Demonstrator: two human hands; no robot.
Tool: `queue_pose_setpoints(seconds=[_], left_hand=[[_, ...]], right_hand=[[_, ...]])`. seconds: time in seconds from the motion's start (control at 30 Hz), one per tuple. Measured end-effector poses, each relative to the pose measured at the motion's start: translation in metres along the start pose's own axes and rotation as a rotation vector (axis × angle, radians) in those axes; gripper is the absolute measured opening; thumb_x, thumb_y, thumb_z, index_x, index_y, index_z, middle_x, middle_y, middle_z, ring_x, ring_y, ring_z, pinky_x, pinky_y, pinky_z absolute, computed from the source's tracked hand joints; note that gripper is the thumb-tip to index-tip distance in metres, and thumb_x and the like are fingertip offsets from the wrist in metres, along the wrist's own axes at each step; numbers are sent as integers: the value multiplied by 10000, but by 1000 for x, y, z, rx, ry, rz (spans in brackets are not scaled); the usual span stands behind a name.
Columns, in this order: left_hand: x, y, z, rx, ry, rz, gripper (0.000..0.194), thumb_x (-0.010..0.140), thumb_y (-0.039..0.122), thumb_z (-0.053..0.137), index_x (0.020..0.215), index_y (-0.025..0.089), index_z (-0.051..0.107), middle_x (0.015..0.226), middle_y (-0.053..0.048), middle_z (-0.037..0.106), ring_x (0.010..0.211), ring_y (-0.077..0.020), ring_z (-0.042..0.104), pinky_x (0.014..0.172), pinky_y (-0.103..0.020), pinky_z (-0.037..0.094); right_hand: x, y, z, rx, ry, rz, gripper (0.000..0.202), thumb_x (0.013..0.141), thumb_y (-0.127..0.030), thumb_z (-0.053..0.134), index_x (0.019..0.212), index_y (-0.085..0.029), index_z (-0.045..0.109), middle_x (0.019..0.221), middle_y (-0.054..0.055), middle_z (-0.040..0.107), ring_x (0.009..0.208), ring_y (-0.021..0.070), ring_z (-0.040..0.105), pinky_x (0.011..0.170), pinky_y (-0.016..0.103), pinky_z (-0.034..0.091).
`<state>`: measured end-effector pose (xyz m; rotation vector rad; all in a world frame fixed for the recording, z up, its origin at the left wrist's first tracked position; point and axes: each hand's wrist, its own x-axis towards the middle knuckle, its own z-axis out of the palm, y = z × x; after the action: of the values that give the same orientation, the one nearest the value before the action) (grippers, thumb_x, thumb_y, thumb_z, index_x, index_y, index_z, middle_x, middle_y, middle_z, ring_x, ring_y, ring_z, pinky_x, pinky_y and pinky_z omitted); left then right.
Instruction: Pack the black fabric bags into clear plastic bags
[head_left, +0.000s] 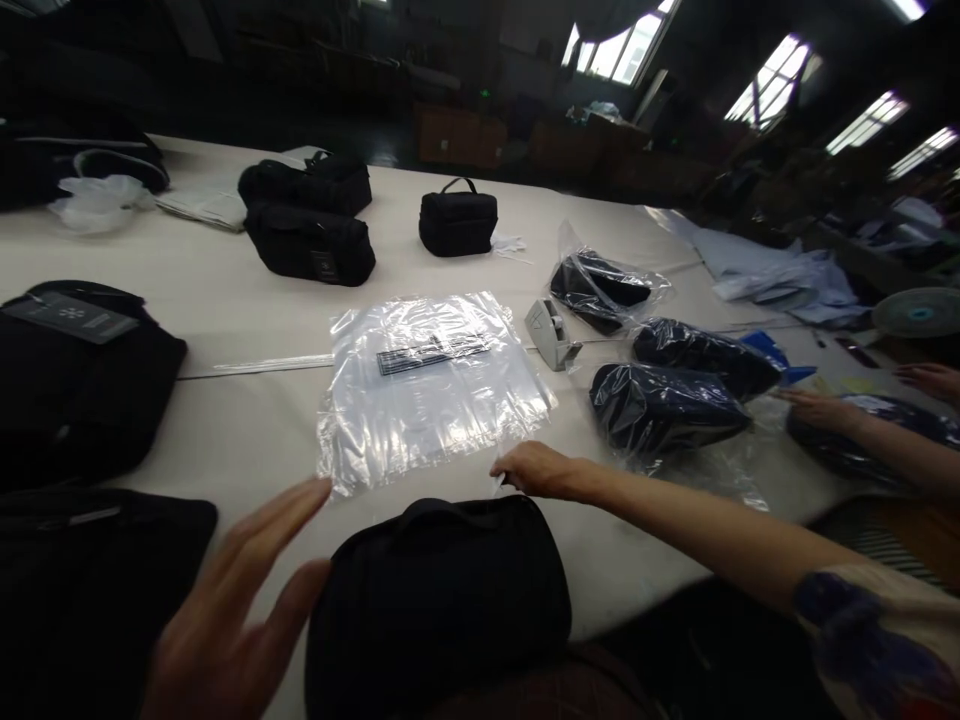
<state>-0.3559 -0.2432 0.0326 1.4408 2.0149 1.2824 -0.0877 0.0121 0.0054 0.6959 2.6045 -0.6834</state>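
A black soft bag (pixel 439 600) with a top carry handle stands right in front of me at the table's near edge. Beside its left side, my left hand (pixel 240 600) is raised with thumb and fingers apart, holding nothing. At the bag's upper right rim, my right hand (pixel 534 468) is closed in a pinch. Something small, whitish and dark shows at its fingertips, too small to name. Just beyond the bag lies a flat stack of clear plastic bags (pixel 442 400) with a black printed label strip (pixel 431 354) on top.
A tape dispenser (pixel 551 335) stands right of the plastic. Further right are black bags in clear plastic (pixel 667 405) and a co-worker's hand (pixel 821 410). More black bags stand left (pixel 75 380) and at the back (pixel 457 222). White sheeting (pixel 787 270) lies far right.
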Motion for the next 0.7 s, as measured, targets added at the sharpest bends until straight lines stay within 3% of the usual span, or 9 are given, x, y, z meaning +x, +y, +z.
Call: queue_pose_setpoints(seconds=[0.17,0.23,0.3,0.43,0.53,0.6,0.7], left_hand=[[-2,-54,16,-20,-293,-310,547,844,601,544,1297,300,598,1383,-34,589,1302,-315,513,1109,-514,388],[-6,-65,26,-131,-414,-402,517,863,603,516,1255,286,634,1349,-34,617,1298,-301,519,1130,-496,367],[-12,-71,32,-269,-472,-486,517,902,595,457,1258,263,631,1333,-36,629,1279,-288,538,1137,-480,368],[-26,-86,39,-455,-458,-547,551,957,586,334,1302,239,587,1385,-29,587,1322,-258,495,1179,-451,312],[-35,-92,46,-529,-428,-562,546,970,575,305,1318,244,564,1407,-18,568,1337,-242,478,1190,-433,298],[-37,-90,52,-526,-396,-571,543,958,587,332,1288,237,583,1374,-23,595,1316,-246,501,1189,-429,302],[-35,-80,63,-480,-306,-589,577,920,637,378,1199,202,635,1282,-46,659,1267,-267,546,1180,-435,321]], right_hand=[[3,0,13,-29,194,67,187,897,-278,599,979,-244,764,1169,120,660,1142,318,559,979,462,413],[8,2,23,157,228,39,135,862,-271,647,891,-225,770,1280,108,607,1242,323,479,1058,478,351],[11,7,36,437,167,35,153,856,-301,650,881,-201,764,1245,99,636,1198,303,524,1041,457,390],[-2,18,53,727,-54,50,406,897,-500,563,1025,-156,735,950,67,730,894,237,672,812,362,533],[-28,21,59,1030,-162,25,594,895,-651,487,1135,-151,700,1066,84,717,1026,250,651,915,381,504],[-47,16,68,1217,-140,39,668,895,-707,427,1160,-154,691,1136,100,697,1124,269,613,1018,421,443],[-63,-1,92,1365,70,99,677,891,-727,410,1195,-183,675,1193,94,681,1176,278,592,1085,437,387]])
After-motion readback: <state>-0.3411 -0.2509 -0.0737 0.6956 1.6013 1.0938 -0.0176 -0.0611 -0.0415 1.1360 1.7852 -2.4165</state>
